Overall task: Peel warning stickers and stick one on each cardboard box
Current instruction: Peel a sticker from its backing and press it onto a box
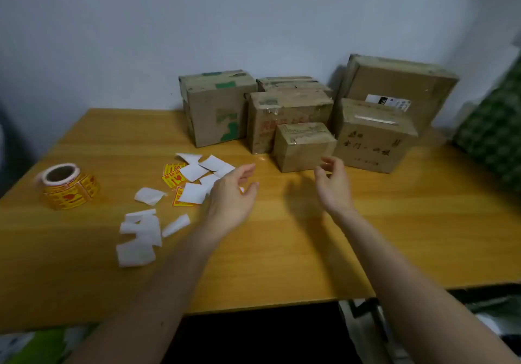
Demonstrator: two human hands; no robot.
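Note:
Several cardboard boxes stand at the back of the wooden table (282,251): a green-marked box (217,109), a red-printed box (284,115), a small box (304,146) in front, a box with black characters (372,138), and a large one (400,87) leaning behind. A roll of yellow warning stickers (67,186) sits at the left. Loose yellow stickers (172,174) lie among white backing papers (197,172). My left hand (234,194) hovers beside those papers, fingers relaxed, holding nothing. My right hand (334,183) hangs just before the small box, fingers loosely curled, empty.
More white backing scraps (141,234) are scattered at the front left of the table. A green patterned fabric (496,132) stands at the right edge. The wall runs close behind the boxes. The table's front edge is near my forearms.

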